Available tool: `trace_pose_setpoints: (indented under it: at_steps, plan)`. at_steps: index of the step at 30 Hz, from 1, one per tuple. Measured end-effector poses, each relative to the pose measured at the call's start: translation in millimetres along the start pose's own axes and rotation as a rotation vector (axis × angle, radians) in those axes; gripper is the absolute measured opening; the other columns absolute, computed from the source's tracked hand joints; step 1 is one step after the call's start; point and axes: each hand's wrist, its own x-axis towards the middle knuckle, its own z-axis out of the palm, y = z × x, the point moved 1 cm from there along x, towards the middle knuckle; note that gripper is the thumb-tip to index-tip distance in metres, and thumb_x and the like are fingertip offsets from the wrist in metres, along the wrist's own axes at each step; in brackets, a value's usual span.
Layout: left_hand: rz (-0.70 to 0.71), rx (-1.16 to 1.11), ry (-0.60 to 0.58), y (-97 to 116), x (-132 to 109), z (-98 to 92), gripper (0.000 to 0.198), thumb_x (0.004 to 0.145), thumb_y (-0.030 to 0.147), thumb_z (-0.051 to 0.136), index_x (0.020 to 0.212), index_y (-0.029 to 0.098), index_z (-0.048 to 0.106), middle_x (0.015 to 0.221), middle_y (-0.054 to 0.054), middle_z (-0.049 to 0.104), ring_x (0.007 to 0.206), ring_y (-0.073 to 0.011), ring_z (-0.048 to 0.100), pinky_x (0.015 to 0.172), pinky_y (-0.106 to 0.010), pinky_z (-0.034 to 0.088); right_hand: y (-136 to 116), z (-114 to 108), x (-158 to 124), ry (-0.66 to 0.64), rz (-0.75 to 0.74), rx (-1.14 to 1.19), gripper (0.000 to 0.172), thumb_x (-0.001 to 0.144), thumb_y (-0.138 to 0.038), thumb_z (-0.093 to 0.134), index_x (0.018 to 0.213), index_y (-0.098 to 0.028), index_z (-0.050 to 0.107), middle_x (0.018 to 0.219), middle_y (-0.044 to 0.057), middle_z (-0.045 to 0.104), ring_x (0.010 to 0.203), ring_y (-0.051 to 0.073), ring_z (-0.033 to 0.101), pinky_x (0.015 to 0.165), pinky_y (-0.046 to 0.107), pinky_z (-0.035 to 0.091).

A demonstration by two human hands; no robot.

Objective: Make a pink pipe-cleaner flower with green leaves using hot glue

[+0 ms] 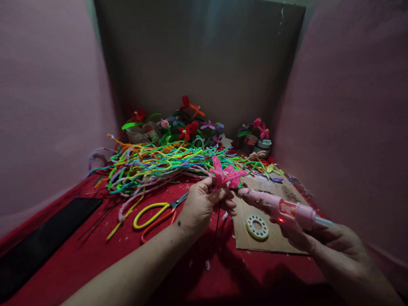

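Observation:
My left hand is closed around the base of a pink pipe-cleaner flower, holding it up above the red cloth. My right hand grips a pink glue gun, its nozzle pointing left and almost touching the underside of the flower. A small red light glows on the gun. Both hands hover over a piece of brown cardboard.
A heap of coloured pipe cleaners lies behind the hands. Yellow and orange scissors rest left of my left hand. A white ring sits on the cardboard. Finished flowers and small jars stand at the back. A black flat object lies far left.

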Motion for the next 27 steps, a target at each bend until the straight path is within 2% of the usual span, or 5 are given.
trace_pose_setpoints:
  at_steps: [3, 9, 15, 21, 27]
  plan:
    - [-0.003, 0.002, -0.009, -0.3, 0.6, -0.5, 0.014, 0.073, 0.024, 0.062, 0.076, 0.013, 0.055, 0.057, -0.002, 0.061, 0.047, -0.0135, 0.059, 0.048, -0.028, 0.05, -1.4, 0.5, -0.2, -0.004, -0.021, -0.001, 0.033, 0.071, -0.034, 0.064, 0.104, -0.031, 0.066, 0.089, 0.004, 0.07, 0.079, 0.023, 0.064, 0.074, 0.033, 0.053]
    - [0.0, 0.007, 0.016, 2.0, 0.6, 0.2, 0.011, 0.074, 0.021, 0.061, 0.076, 0.012, 0.055, 0.063, -0.002, 0.062, 0.048, -0.0117, 0.059, 0.048, -0.026, 0.05, -0.6, 1.4, 0.2, -0.013, -0.05, 0.068, 0.03, 0.068, -0.029, 0.068, 0.098, -0.035, 0.068, 0.083, 0.0, 0.071, 0.066, 0.016, 0.062, 0.077, 0.03, 0.052]
    - [0.006, 0.019, 0.021, 2.6, 0.2, 1.9, 0.01, 0.075, 0.019, 0.06, 0.074, 0.012, 0.053, 0.063, -0.002, 0.061, 0.048, -0.011, 0.059, 0.048, -0.025, 0.05, 9.1, -1.8, -2.4, -0.004, 0.001, 0.075, 0.033, 0.068, -0.027, 0.068, 0.1, -0.035, 0.067, 0.087, 0.0, 0.071, 0.08, 0.019, 0.064, 0.071, 0.024, 0.052]
    - [-0.001, 0.013, 0.007, -0.4, 1.4, 0.4, 0.01, 0.076, 0.02, 0.059, 0.076, 0.012, 0.052, 0.061, -0.001, 0.061, 0.048, -0.0115, 0.06, 0.048, -0.025, 0.051, 4.3, -0.1, -1.2, 0.031, -0.033, 0.048, 0.029, 0.066, -0.03, 0.069, 0.095, -0.031, 0.07, 0.074, 0.001, 0.071, 0.066, 0.018, 0.064, 0.063, 0.024, 0.053]
    - [0.018, 0.022, -0.02, -4.1, 1.1, -3.0, 0.012, 0.077, 0.022, 0.058, 0.078, 0.012, 0.052, 0.063, -0.001, 0.062, 0.048, -0.012, 0.06, 0.049, -0.026, 0.051, 8.0, -2.3, -3.3, 0.05, -0.037, 0.053, 0.027, 0.069, -0.029, 0.067, 0.095, -0.028, 0.07, 0.072, 0.002, 0.069, 0.067, 0.018, 0.064, 0.061, 0.022, 0.053]
